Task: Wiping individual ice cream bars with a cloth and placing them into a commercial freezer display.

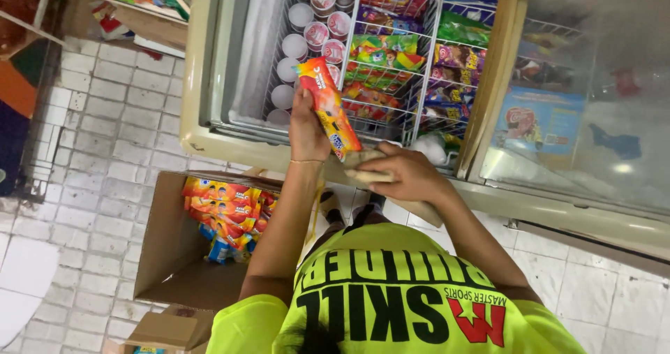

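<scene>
Left hand [307, 132] is up over the open chest freezer [230, 151], fingers and thumb clamped round the lower half of an orange-and-yellow ice-cream bar packet [328, 106]. The packet stands tilted, top end leaning toward the white-lidded tubs [293, 47] and hanging just above the wire basket [352, 68], apart from everything stacked below. Right hand [412, 176] sits on the freezer's front rim, fingers curled down and closed over a tan flat piece [364, 167]; what that piece is, I cannot tell. On the tiled floor [105, 116], close by the person's left side, an open cardboard box [167, 256] holds a pile of matching packets [223, 214]. Off to the right, the sliding glass lid [593, 102] is frosted and covers the rest of the cabinet. By the look of it, this is the carrying stage: one packet lifted clear and poised over the baskets, not yet laid down. Placing it calls for picking the compartment with like wrappers, turning the packet flat to match the rows, lowering it between the wires, and only then letting the fingers open.
</scene>
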